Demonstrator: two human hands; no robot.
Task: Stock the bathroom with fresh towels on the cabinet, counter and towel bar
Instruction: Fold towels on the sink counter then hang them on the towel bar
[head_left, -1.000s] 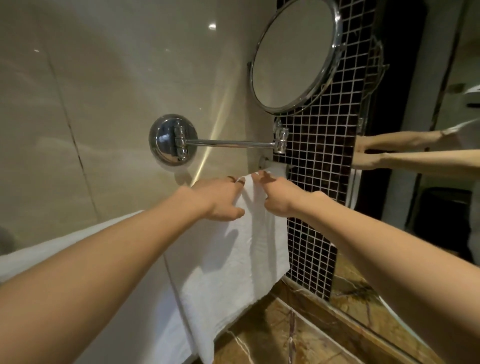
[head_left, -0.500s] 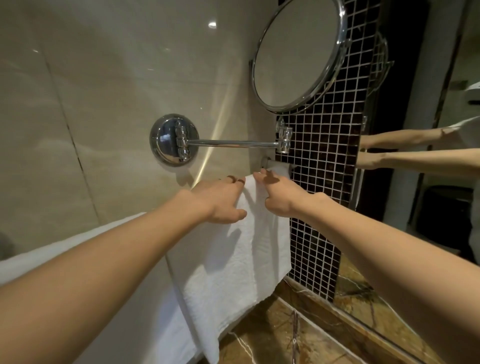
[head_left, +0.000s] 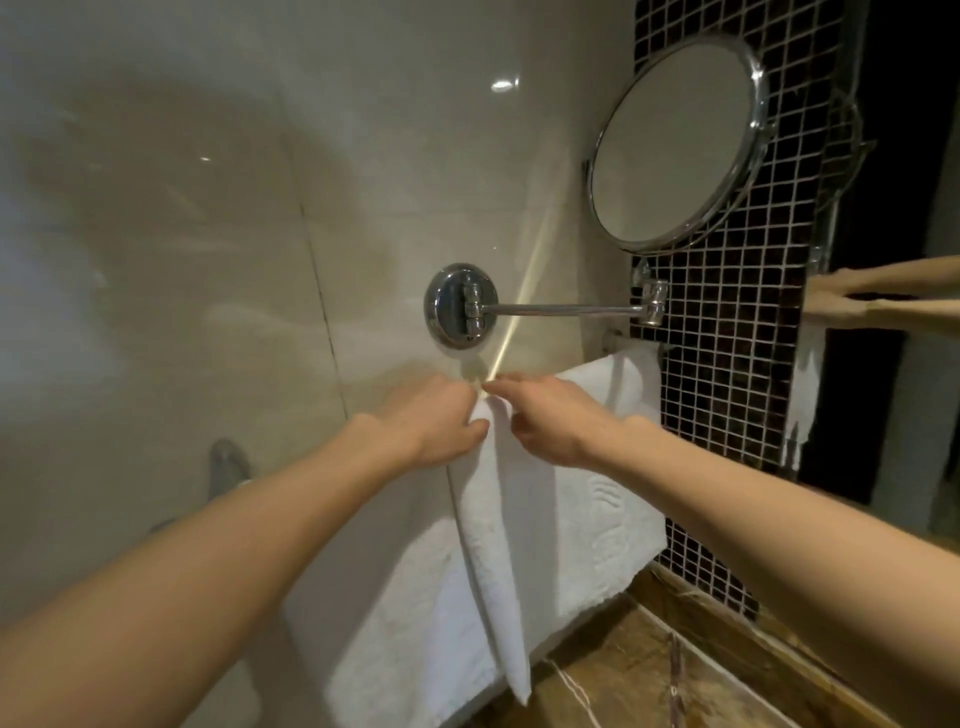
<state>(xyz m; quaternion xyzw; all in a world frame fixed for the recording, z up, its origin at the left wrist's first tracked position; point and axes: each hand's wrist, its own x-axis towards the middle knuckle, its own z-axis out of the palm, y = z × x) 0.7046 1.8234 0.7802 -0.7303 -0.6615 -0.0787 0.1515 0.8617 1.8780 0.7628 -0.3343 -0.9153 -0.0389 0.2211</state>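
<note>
Hanging towel (head_left: 571, 525) — long axis vertical

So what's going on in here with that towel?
A person is hanging a white towel on the towel bar under the round mirror. The left hand and the right hand grip its top edge close together, where the cloth bunches into a long fold that dangles down. The rest drapes flat against the wall, above the brown counter. It isn't smoothed out yet.
</note>
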